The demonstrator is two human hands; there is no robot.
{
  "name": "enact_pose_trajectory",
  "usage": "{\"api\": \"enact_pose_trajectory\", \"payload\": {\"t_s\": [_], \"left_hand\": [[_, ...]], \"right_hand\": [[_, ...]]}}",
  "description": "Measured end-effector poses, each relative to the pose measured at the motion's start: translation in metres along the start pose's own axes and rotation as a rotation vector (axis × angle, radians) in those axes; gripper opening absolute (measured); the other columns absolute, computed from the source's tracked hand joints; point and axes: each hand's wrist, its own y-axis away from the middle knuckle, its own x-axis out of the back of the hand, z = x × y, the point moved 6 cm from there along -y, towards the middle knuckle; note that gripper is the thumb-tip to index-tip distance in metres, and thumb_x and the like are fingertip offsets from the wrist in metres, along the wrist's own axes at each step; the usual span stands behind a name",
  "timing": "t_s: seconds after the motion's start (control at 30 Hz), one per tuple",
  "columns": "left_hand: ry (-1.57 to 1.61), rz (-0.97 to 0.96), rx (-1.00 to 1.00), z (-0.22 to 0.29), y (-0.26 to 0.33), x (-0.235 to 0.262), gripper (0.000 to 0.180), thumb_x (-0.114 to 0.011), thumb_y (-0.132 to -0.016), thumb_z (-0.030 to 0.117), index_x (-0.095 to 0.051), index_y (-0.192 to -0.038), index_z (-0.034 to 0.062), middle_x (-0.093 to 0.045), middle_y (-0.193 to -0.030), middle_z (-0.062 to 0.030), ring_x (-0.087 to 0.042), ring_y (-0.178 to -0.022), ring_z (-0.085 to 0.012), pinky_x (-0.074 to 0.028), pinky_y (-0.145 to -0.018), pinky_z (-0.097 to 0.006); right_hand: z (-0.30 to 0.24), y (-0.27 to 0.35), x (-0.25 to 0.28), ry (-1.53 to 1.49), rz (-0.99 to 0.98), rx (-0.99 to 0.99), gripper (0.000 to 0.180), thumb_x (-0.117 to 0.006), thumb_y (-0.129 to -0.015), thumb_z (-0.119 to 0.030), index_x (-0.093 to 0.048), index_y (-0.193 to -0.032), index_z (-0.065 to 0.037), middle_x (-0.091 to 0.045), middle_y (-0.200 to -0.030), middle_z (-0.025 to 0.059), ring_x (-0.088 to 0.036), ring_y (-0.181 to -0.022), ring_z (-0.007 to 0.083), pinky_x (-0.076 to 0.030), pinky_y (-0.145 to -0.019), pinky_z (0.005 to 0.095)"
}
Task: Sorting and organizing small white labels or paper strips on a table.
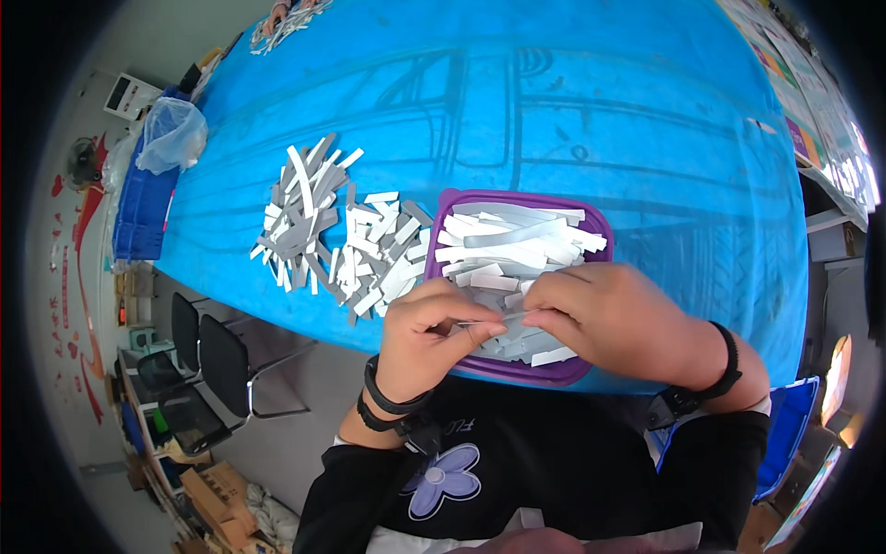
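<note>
Over the near part of a purple-rimmed tray (604, 222), my two hands work close together. My left hand (434, 323) pinches a thin strip between thumb and fingers. From the other side, my right hand (591, 309) pinches at what looks like the same strip, its fingertips just right of the left ones. Many white and grey strips (517, 235) fill the tray, longer ones at the back and shorter pieces nearer me. A heap of short cut strips (378, 249) lies against the tray's left side. Farther left is a pile of longer white and grey strips (309, 208).
A blue cloth (646, 111) covers the table. At the far left edge, another person's hand (277, 14) is at a further strip pile (291, 28). A blue crate (143, 208) with a clear plastic bag (173, 136) stands beyond the left edge. Black chairs (226, 365) stand at lower left.
</note>
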Motion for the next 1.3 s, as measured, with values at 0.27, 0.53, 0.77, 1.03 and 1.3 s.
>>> {"api": "enact_pose_trajectory", "payload": {"t_s": [0.27,0.53,0.77,1.03,1.3], "left_hand": [[-0.25,0.114,0.016,0.015,-0.008,0.01,0.035,-0.075,-0.073,0.007,-0.063,-0.106,0.0069,-0.056,-0.084,-0.0019,-0.041,-0.052,-0.0062,-0.031,-0.045,-0.02],[-0.356,-0.182,-0.226,0.022,-0.004,-0.014,0.044,-0.074,-0.073,0.015,-0.063,-0.115,0.019,-0.058,-0.093,-0.0033,-0.059,-0.064,-0.0176,-0.048,-0.055,-0.028],[-0.703,-0.206,-0.224,0.01,-0.015,-0.039,0.033,-0.07,-0.076,0.017,-0.066,-0.108,0.0225,-0.06,-0.108,0.0001,-0.063,-0.067,-0.0197,-0.05,-0.056,-0.03],[-0.505,-0.074,-0.289,0.018,-0.012,-0.018,0.05,-0.068,-0.081,0.026,-0.054,-0.128,0.0164,-0.056,-0.097,-0.0041,-0.049,-0.059,-0.016,-0.041,-0.053,-0.026],[0.52,-0.17,0.093,0.019,-0.004,-0.025,0.11,-0.007,-0.071,0.087,-0.01,-0.147,0.0073,-0.048,-0.097,-0.0049,-0.037,-0.072,-0.0099,-0.028,-0.062,-0.022]], "right_hand": [[-0.025,0.008,0.008,0.162,0.026,0.227,0.019,-0.062,-0.079,-0.016,-0.057,-0.092,-0.001,-0.056,-0.09,0.0088,-0.059,-0.072,0.0244,-0.047,-0.059,0.0341],[-0.089,0.042,-0.003,-0.501,0.461,0.855,0.019,-0.065,-0.077,-0.008,-0.064,-0.091,0.005,-0.065,-0.091,0.0146,-0.058,-0.07,0.0203,-0.051,-0.065,0.0295],[-0.089,0.04,0.007,-0.374,0.416,0.766,0.014,-0.064,-0.073,-0.012,-0.067,-0.076,0.002,-0.065,-0.08,0.0072,-0.055,-0.068,0.0181,-0.049,-0.065,0.0331],[-0.078,0.057,0.03,-0.222,0.319,1.067,0.017,-0.062,-0.077,-0.002,-0.066,-0.093,-0.006,-0.064,-0.085,0.0001,-0.056,-0.071,0.0138,-0.046,-0.063,0.0255],[-0.03,-0.002,-0.009,-0.052,0.334,0.265,0.033,-0.069,-0.066,-0.01,-0.064,-0.099,-0.006,-0.06,-0.093,0.0056,-0.057,-0.078,0.0208,-0.047,-0.067,0.0306]]}}
